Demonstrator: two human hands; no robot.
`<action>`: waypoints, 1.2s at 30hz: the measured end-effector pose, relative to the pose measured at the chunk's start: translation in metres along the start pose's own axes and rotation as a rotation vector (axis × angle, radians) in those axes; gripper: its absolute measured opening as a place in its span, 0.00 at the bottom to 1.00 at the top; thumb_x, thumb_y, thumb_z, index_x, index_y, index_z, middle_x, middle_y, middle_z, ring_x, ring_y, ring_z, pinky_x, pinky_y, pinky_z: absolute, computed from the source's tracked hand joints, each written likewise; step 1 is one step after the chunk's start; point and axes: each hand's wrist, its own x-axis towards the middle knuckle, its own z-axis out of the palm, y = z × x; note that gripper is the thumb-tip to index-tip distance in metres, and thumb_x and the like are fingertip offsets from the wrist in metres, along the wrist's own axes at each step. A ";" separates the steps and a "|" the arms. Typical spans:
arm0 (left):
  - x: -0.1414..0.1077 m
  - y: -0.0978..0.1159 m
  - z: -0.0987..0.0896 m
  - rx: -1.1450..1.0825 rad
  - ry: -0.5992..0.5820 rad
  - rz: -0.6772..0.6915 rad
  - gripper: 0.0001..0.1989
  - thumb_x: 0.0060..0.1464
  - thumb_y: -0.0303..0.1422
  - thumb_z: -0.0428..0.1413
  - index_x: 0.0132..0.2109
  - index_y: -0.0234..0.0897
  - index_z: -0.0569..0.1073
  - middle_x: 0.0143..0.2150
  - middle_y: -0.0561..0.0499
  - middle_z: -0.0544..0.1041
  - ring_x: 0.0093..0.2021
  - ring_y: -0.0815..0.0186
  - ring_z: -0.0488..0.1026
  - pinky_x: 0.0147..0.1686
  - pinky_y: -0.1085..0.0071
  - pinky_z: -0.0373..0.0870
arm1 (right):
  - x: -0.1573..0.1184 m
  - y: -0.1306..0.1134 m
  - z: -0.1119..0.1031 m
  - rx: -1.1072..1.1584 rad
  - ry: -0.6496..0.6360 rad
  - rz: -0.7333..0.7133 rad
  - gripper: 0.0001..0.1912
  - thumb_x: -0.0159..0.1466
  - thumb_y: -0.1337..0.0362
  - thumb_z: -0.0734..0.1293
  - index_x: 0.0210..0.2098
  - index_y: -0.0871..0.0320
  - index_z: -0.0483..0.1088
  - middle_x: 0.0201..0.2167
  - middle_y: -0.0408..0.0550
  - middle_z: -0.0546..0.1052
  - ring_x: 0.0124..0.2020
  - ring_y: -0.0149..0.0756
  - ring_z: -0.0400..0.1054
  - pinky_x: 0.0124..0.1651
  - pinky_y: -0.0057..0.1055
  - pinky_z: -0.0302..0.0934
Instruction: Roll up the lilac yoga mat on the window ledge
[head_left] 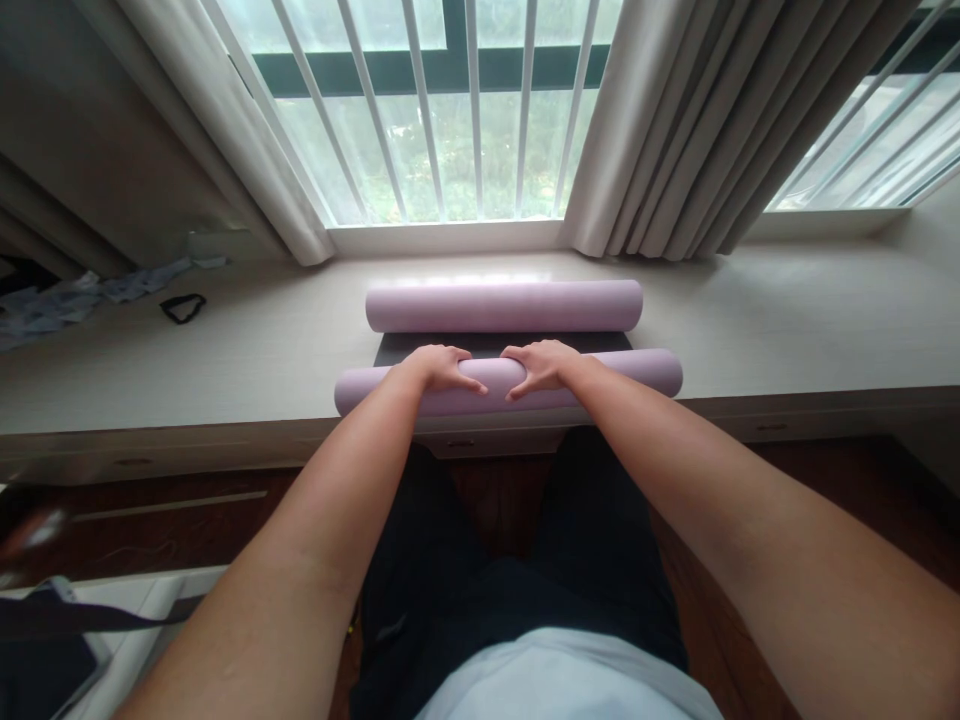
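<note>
A pink-purple yoga mat lies on the window ledge, rolled up from two sides. Its far roll [504, 306] rests toward the window, and its near roll [637, 372] lies along the ledge's front edge. Between the two rolls shows a flat dark strip [397, 348] of the mat. My left hand [444, 368] grips the near roll just left of its middle, thumb toward me and fingers over the far side. Close beside it, my right hand [546, 366] holds the same roll in the same way. Some fingers are hidden behind the roll.
The pale ledge [787, 320] with drawers runs below a barred window [465, 150]. Grey curtains [667, 130] hang to either side. A black band [183, 308] and crumpled cloth [52, 305] lie at the left. A white piece of furniture [150, 610] stands at lower left.
</note>
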 end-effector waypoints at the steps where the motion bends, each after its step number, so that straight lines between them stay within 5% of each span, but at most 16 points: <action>1: 0.003 -0.002 0.000 -0.011 -0.012 0.002 0.45 0.38 0.75 0.58 0.55 0.52 0.78 0.53 0.49 0.82 0.51 0.47 0.78 0.49 0.62 0.73 | 0.001 0.001 -0.002 0.012 -0.014 0.006 0.48 0.49 0.28 0.73 0.64 0.40 0.68 0.53 0.48 0.80 0.50 0.53 0.76 0.48 0.39 0.67; 10: 0.020 -0.017 0.002 -0.120 0.053 0.087 0.41 0.45 0.71 0.57 0.57 0.50 0.78 0.54 0.50 0.81 0.50 0.53 0.78 0.47 0.66 0.72 | 0.011 0.011 -0.005 0.099 -0.007 -0.010 0.45 0.56 0.31 0.72 0.68 0.39 0.66 0.60 0.48 0.77 0.58 0.53 0.73 0.56 0.41 0.66; 14: 0.026 -0.021 0.002 -0.115 0.107 0.129 0.37 0.60 0.68 0.44 0.52 0.47 0.80 0.50 0.48 0.82 0.48 0.55 0.78 0.48 0.65 0.71 | 0.019 0.020 -0.001 0.176 0.123 -0.008 0.38 0.68 0.32 0.60 0.69 0.44 0.65 0.59 0.48 0.77 0.58 0.48 0.72 0.57 0.39 0.64; 18: 0.030 -0.021 0.003 -0.041 0.260 0.093 0.35 0.67 0.61 0.38 0.45 0.43 0.80 0.49 0.47 0.82 0.53 0.52 0.75 0.52 0.63 0.69 | 0.025 0.025 0.001 0.209 0.256 0.069 0.33 0.72 0.35 0.54 0.59 0.49 0.74 0.52 0.49 0.80 0.53 0.44 0.74 0.52 0.34 0.62; 28: 0.026 -0.015 0.009 0.040 0.498 -0.076 0.34 0.70 0.57 0.38 0.40 0.40 0.80 0.46 0.41 0.81 0.53 0.47 0.73 0.50 0.56 0.67 | 0.028 0.023 0.003 0.208 0.350 0.110 0.28 0.73 0.39 0.58 0.55 0.51 0.75 0.55 0.49 0.79 0.54 0.44 0.73 0.54 0.35 0.63; 36: 0.021 -0.015 0.015 0.011 0.453 -0.102 0.34 0.70 0.58 0.38 0.47 0.42 0.81 0.55 0.43 0.79 0.60 0.49 0.69 0.58 0.57 0.67 | 0.020 0.020 0.011 0.137 0.436 0.045 0.30 0.75 0.42 0.57 0.65 0.53 0.69 0.67 0.52 0.70 0.66 0.48 0.65 0.66 0.43 0.59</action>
